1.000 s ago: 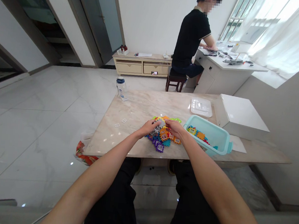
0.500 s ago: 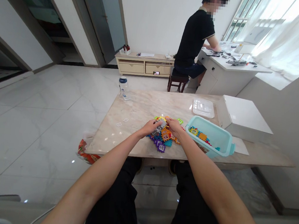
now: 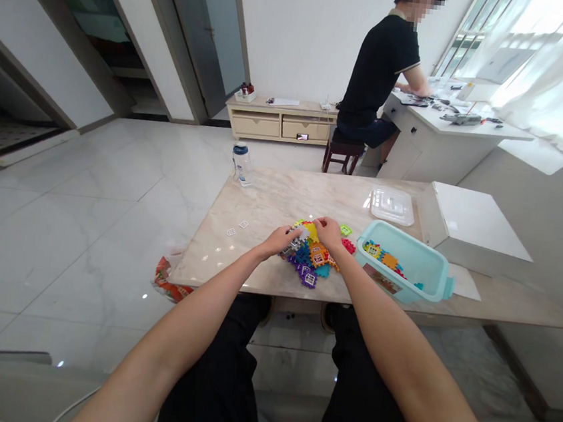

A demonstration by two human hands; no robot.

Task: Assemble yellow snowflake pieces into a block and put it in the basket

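Observation:
A pile of toothed plastic building tiles lies at the front of the marble-topped table. My left hand, on the pile's left side, is closed on grey building tiles. At the pile's far right edge my right hand has its fingers pinched together beside a yellow tile; what they hold is too small to make out. Below the hands lie an orange tile with a white window, purple tiles and blue ones. Red tiles and a lime green tile show right of my right hand.
To the right stands a light blue bin with more tiles inside. Behind it are a clear plastic lid and a white box. A water bottle stands far left, near two small white window frames. A person sits at another desk.
My view has turned slightly left, so the scene sits farther right. My right hand has lifted a little and its fingers have drawn together. My left hand stays on the grey tiles.

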